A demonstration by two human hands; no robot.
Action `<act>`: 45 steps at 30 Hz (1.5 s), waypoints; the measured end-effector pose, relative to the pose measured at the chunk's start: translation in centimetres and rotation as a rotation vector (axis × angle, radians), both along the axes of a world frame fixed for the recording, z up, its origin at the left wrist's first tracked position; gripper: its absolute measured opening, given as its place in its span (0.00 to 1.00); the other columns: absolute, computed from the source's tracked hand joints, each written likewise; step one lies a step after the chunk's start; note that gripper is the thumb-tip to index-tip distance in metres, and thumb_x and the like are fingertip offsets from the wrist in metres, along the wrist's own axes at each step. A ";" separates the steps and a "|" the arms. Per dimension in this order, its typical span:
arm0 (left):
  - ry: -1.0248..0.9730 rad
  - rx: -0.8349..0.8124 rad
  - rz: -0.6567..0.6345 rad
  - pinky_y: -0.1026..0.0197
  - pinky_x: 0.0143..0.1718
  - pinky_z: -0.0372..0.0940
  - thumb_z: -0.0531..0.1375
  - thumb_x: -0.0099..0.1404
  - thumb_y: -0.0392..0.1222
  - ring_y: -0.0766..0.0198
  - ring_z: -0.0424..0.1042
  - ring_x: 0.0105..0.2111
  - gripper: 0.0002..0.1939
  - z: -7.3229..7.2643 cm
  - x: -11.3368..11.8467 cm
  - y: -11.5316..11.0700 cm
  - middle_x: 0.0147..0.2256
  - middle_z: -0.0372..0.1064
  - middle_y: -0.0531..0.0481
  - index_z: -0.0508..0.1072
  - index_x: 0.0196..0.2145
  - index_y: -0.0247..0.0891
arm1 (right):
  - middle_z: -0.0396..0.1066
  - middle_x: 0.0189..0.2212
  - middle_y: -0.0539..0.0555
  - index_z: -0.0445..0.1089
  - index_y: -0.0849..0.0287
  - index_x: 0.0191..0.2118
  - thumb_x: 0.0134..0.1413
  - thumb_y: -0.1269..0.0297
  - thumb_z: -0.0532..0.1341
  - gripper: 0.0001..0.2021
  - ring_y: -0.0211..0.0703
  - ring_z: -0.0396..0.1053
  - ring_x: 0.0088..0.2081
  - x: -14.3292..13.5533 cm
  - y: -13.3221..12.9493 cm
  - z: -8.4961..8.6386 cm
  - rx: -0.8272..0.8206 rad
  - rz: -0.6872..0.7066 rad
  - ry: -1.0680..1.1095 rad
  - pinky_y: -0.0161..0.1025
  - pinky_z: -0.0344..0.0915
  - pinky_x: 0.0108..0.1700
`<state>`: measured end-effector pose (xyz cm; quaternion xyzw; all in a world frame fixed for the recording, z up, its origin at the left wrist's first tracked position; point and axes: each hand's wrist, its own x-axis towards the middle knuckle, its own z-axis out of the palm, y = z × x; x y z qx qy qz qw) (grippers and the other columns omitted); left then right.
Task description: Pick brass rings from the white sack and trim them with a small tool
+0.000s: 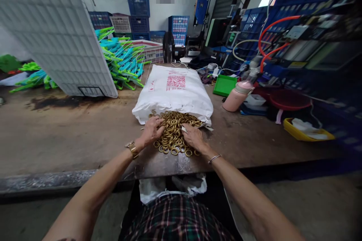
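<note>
Many brass-coloured rings (171,131) spill in a heap from the mouth of a white woven sack (158,92) printed with a red QR code. The sack lies on its side on the wooden table. My left hand (152,130) rests against the left side of the heap, fingers apart and bent over the rings. On the other side, my right hand (194,137) reaches into the rings with fingers stretched out. A small white patch shows at its fingertips; I cannot tell what it is. Some fingertips are hidden among the rings. A white plastic bag (188,186) hangs open below the table edge.
A white ribbed panel (70,37) stands at the left, beside green and blue plastic pieces (124,60). To the right are a pink bottle (236,96), a green tray (224,84), a red bowl (290,99) and a yellow tray (307,133). Blue crates (138,22) are stacked behind.
</note>
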<state>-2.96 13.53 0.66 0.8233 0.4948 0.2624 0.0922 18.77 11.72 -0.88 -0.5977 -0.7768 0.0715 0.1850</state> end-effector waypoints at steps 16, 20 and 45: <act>-0.112 0.097 0.086 0.46 0.49 0.56 0.56 0.58 0.38 0.52 0.59 0.50 0.11 -4.6 3.2 -13.8 0.46 0.62 0.42 0.67 0.41 0.40 | 0.68 0.22 0.50 0.68 0.60 0.33 0.52 0.61 0.51 0.11 0.36 0.62 0.23 6.5 -7.2 -0.5 -0.062 -0.300 0.317 0.32 0.54 0.26; -0.083 0.070 0.094 0.45 0.50 0.55 0.57 0.58 0.39 0.51 0.59 0.50 0.12 -4.8 3.3 -13.4 0.46 0.62 0.42 0.68 0.41 0.40 | 0.69 0.23 0.52 0.67 0.58 0.31 0.54 0.58 0.51 0.12 0.38 0.63 0.25 6.0 -9.5 -1.0 -0.093 -0.309 0.160 0.33 0.51 0.27; -1.042 -0.773 0.217 0.68 0.18 0.53 0.57 0.54 0.54 0.72 0.55 0.17 0.17 1.0 6.9 -15.8 0.19 0.58 0.57 0.66 0.32 0.36 | 0.60 0.20 0.45 0.60 0.57 0.30 0.51 0.58 0.53 0.08 0.34 0.59 0.23 -2.5 -12.3 0.4 -0.264 -0.102 0.949 0.31 0.58 0.28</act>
